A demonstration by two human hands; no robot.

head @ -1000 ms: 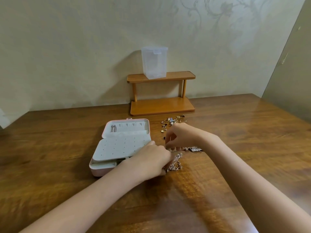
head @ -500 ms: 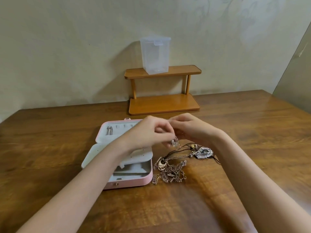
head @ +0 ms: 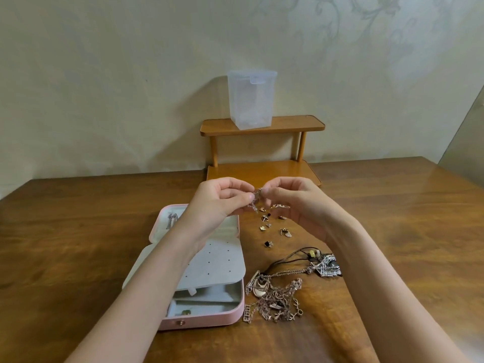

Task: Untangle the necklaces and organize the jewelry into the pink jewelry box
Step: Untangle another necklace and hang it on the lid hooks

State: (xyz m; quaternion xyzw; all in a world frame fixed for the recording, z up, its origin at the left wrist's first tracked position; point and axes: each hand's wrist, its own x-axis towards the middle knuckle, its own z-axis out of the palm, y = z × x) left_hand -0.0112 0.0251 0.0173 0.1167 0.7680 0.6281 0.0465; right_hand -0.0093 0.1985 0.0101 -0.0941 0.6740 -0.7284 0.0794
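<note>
- Your left hand [head: 220, 203] and your right hand [head: 296, 203] are up above the table [head: 78, 244], with their fingertips almost touching.
- Both grips are pinching one small silver piece [head: 256, 197] between them. A little bit of it hangs down just under your left fingers. It is too tiny to tell if it is an earring or a clasp.
- You hold it up high, close to your eyes, most likely so you can see it well and work on it.
- The pink jewelry box [head: 204, 279] lies open below your left wrist, close to you. Its white flap with small holes [head: 217, 265] is spread over the tray, which looks like a good spot for earrings. A silver piece [head: 172, 220] already sits in the far lid, to the left of your left grip.
- Small loose pieces [head: 269, 226] lie spread out on the table right under your two grips. Lying apart like that, each one is easy to pick up.
- The tangled necklaces [head: 277, 297] lie in a heap nearer to you, beside the box and under your right arm. A dark cord with a sparkly pendant [head: 326, 265] lies just past the heap. I think most of the sorting is not done yet.
- Far behind your grips, a clear tub [head: 251, 100] stands on a small wooden shelf [head: 262, 127] by the wall.
</note>
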